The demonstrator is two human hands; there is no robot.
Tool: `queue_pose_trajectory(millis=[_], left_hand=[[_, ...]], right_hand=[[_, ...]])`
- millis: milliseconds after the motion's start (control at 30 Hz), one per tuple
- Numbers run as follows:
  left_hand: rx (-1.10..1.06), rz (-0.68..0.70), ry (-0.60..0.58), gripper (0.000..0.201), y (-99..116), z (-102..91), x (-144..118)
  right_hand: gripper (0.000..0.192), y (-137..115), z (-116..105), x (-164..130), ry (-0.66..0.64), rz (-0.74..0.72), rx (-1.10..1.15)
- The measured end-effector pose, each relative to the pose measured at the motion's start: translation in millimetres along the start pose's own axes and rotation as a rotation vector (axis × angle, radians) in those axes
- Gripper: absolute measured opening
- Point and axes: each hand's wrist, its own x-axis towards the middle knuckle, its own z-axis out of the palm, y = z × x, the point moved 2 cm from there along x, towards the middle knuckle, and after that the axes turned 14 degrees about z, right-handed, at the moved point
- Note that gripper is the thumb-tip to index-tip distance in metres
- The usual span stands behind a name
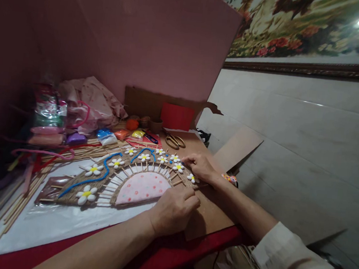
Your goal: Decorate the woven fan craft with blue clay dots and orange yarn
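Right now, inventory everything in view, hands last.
Arched twine panel: one, brown, centre
Puffy flowers: about ten, white and yellow, on panel
Wavy strips: two, blue, on panel
Dotted semicircular pad: one, pink, inside arch
Metal scissors: one, gold, behind panel
Rectangular sheet: one, red, back
Thin wooden sticks: many, tan, left
Shiny plastic packets: several, mixed colours, back left
Crumpled cloth: one, pink, back left
Flat cardboard: one, brown, panel's right
Framed picture: one, multicoloured, right wall
Left hand: one, bare, panel's lower right
Right hand: one, bare, panel's upper right
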Motion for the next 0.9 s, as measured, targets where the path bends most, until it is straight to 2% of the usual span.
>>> queue_pose_trajectory(millis=[233,367,900], left_hand=[[-0.003,0.001,-0.008,0.018,0.1,-0.5,0.4],[0.008,-0.003,-0.009,0.018,0.1,0.2,-0.2],[0.002,0.010,0.000,0.017,-0.2,0.5,0.0]], right_hand=[[0.021,0.4,-1.1,0.3,0.038,0.041,-0.004],[0.018,0.3,0.3,1.7,0.015,0.016,-0.019],[0.017,-2.2,1.7,4.2,0.081,-0.030,-0.041]])
